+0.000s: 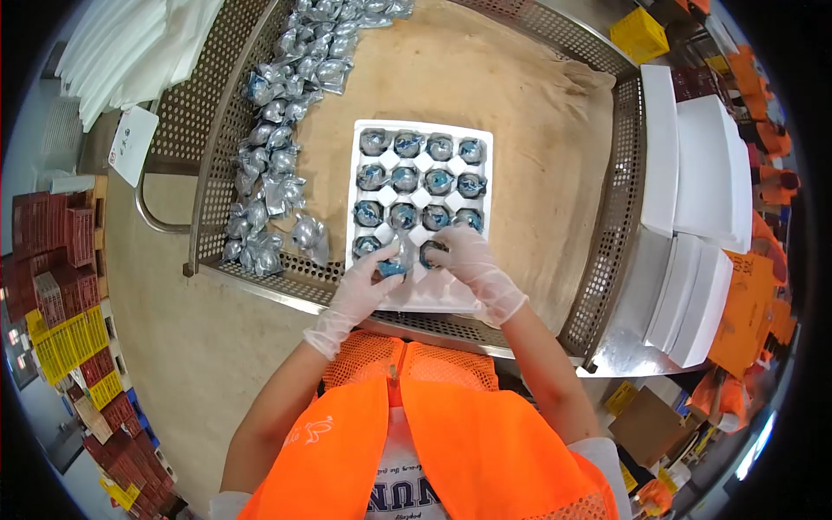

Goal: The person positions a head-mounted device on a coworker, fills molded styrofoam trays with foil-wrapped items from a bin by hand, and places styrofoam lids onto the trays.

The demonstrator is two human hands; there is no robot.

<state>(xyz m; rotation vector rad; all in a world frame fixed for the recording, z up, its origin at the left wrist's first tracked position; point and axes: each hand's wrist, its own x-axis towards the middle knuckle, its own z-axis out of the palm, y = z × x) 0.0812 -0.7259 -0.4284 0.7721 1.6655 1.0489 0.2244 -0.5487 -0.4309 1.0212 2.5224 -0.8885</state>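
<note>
A white molded tray (373,130) holds rows of round dark items in clear plastic wrap with blue print, such as one wrapped ball (405,179). My left hand (364,284), in a thin clear glove, grips a plastic-wrapped ball (394,265) at the tray's near rows. My right hand (475,267), gloved likewise, has its fingers closed around the top of another wrapped ball (431,252) sitting in a cup beside it. My fingers partly cover both balls. Just left of the tray lies a single silvery bagged ball (308,234).
A pile of silvery bagged balls (282,160) lines the left side of the perforated metal bin (227,113), which has brown sheeting (537,130) on its bottom. White foam trays (711,165) are stacked at right, white sheets (143,48) at upper left. Other people in orange stand far right.
</note>
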